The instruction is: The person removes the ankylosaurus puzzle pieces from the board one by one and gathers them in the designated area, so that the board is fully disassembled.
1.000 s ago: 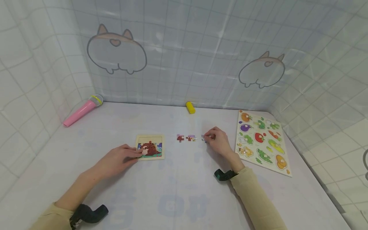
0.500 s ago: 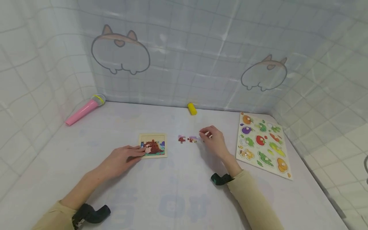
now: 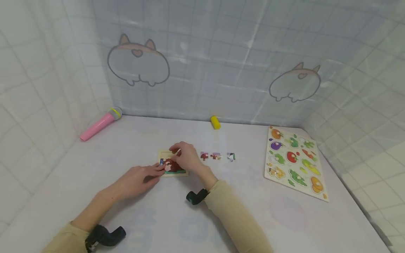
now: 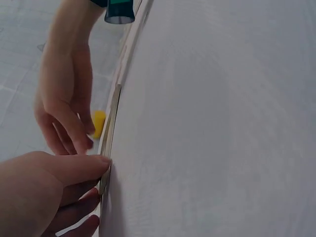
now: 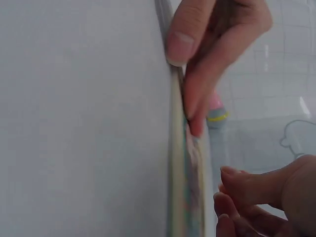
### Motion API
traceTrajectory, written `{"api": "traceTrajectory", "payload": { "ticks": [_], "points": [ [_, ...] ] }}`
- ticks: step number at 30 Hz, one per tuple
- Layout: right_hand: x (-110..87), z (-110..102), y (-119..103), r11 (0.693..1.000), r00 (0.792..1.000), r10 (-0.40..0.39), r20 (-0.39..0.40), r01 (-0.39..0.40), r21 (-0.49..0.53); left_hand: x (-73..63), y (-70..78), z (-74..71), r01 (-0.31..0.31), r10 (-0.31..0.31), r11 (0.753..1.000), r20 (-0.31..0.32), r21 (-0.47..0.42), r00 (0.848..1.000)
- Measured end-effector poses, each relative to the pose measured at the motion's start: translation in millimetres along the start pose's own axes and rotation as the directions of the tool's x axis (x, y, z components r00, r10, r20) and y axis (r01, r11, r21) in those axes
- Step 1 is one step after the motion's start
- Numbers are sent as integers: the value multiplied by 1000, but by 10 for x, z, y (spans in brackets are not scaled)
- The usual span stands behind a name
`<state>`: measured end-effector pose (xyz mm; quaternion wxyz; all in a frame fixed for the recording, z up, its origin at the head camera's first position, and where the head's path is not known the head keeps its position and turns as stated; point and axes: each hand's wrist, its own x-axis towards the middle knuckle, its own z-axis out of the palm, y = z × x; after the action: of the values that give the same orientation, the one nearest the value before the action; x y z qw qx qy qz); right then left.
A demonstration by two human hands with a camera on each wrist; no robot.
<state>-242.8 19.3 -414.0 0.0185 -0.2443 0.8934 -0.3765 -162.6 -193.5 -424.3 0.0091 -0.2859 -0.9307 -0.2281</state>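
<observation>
A small framed wooden jigsaw puzzle (image 3: 177,174) with a reddish-brown animal picture lies flat on the table in the head view. My left hand (image 3: 141,178) holds its left side, the thumb at the near edge and fingertips on the picture. In the right wrist view the left thumb (image 5: 181,47) presses against the frame's edge. Over the puzzle's upper right, my right hand (image 3: 188,159) hovers with fingers bent downward and nothing visible between them; it hides part of the picture. Three loose jigsaw pieces (image 3: 231,156) lie in a row to the right of the frame.
At the right lies a vegetable peg puzzle board (image 3: 294,165). A yellow cylinder (image 3: 215,122) sits at the back edge by the wall covering. The pink toy microphone (image 3: 100,124) is at the back left. A dark wrist camera (image 3: 196,196) juts from my right wrist.
My right hand has left the white-and-green jigsaw piece beside the other two and moved left, over the framed puzzle. The left hand stays on the frame. The head view has shifted slightly.
</observation>
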Motion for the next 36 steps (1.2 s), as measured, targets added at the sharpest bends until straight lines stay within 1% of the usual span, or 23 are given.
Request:
{"api": "traceTrajectory", "payload": {
  "ticks": [3,6,11,14,17,20,23,31,36],
  "points": [
    [19,107,34,1000,1000,2,27,-1,-23,-11,9,3,-7,8,1000,26,-25,1000],
    [17,143,69,998,999,-22,45,25,-54,-23,28,-40,12,-9,999,79,-36,997],
    [33,169,81,995,997,-48,64,53,-87,-53,58,-161,51,-49,999,172,-9,984],
    [40,181,61,993,996,-58,66,65,-103,-56,63,-186,70,-68,998,194,0,979],
    [36,189,25,991,994,-75,85,83,-101,-58,66,-197,83,-80,996,203,-7,976],
    [34,204,-12,990,989,-98,113,108,-90,-65,70,-216,80,-78,997,202,-3,976],
    [35,224,-21,987,987,-111,119,123,-100,-65,81,-227,78,-78,997,202,6,976],
    [6,204,-6,990,990,-73,124,88,-114,-38,112,-214,76,-74,997,196,2,978],
    [-5,198,5,989,989,-72,130,88,-121,-20,125,-178,72,-71,997,182,-2,981]
  ]
}}
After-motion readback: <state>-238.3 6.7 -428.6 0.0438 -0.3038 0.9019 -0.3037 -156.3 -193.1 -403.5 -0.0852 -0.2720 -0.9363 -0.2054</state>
